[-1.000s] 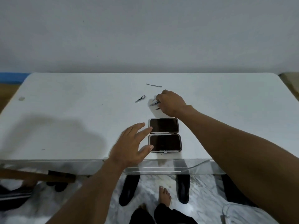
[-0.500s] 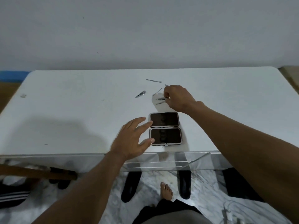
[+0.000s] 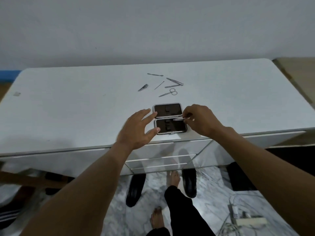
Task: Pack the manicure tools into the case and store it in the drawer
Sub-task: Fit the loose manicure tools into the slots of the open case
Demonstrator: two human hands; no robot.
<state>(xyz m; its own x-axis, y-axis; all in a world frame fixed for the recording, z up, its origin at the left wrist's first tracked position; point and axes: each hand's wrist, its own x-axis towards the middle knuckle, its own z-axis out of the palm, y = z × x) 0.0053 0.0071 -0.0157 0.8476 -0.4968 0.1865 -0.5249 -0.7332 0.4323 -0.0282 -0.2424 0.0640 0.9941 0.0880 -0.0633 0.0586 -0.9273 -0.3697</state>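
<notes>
Case [image 3: 167, 109] lay open flat on the white table [image 3: 68, 108], close to its near edge, about mid-width. Two dark-lined halves, one far and one near, joined along a hinge line running left to right. Small dark holders showed in both linings.

Left hand [image 3: 138, 130]: fingers straight and spread, gripping nothing. Fingertips met the left rim of the far half and the thumb tip lay at the left rim of the near half.

Right hand [image 3: 200, 121]: at the case's right side, fingers curled. Thumb and forefinger pinched a slim metal tool [image 3: 179, 119] by its right end. The tool lay roughly level, tip pointing left over the far edge of the near half. Contact with the lining: could not tell.

Loose tools lay on the table beyond the case, apart from both hands:
- scissors [image 3: 168, 92], nearest to the case
- nail clipper [image 3: 143, 87], to the left
- thin probe [image 3: 159, 85]
- two flat pieces [image 3: 173, 83] meeting in a V, to the right
- spatula-ended pusher [image 3: 155, 74], farthest back

Drawer front [image 3: 162, 160] sat below the table edge, under the case.
</notes>
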